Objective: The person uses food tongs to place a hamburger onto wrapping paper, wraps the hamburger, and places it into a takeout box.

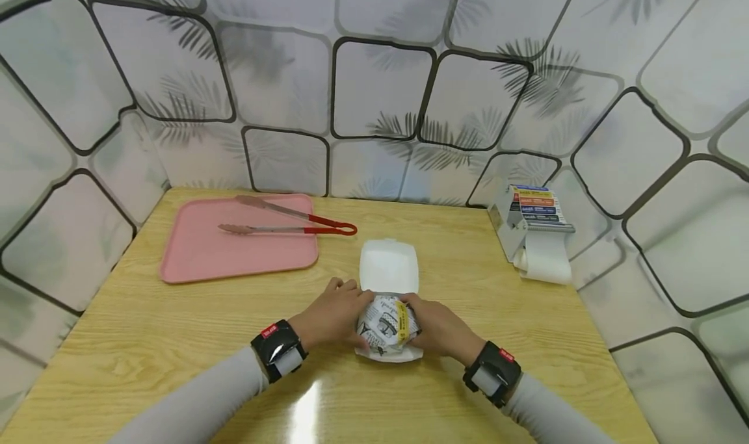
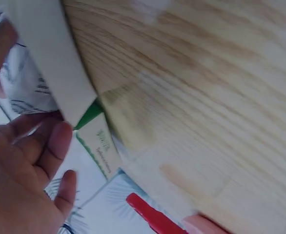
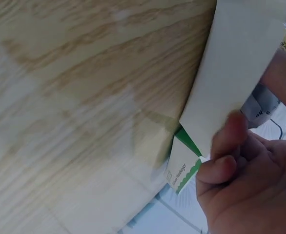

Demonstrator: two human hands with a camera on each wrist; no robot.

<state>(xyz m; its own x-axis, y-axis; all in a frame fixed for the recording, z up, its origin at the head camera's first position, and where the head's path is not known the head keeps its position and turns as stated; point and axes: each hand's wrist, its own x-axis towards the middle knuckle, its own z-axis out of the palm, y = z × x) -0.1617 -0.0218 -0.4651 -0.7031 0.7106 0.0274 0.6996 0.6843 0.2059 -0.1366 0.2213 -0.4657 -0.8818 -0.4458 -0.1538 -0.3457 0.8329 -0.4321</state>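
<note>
A paper-wrapped burger in black-and-white printed paper with a yellow strip sits in the lower half of a white hinged takeaway box. The box's lid is folded back, away from the person. My left hand grips the burger's left side, and my right hand holds it from the right. Both wrist views show fingers reaching inside the box, past its plain side wall. Green trim and small print mark the box's far flap. Part of the burger is hidden by the fingers.
At the back left lies a pink tray, with red-handled tongs across it, their handles overhanging its right edge. A boxed label roll dispenser stands at the back right. A patterned wall encloses the wooden table.
</note>
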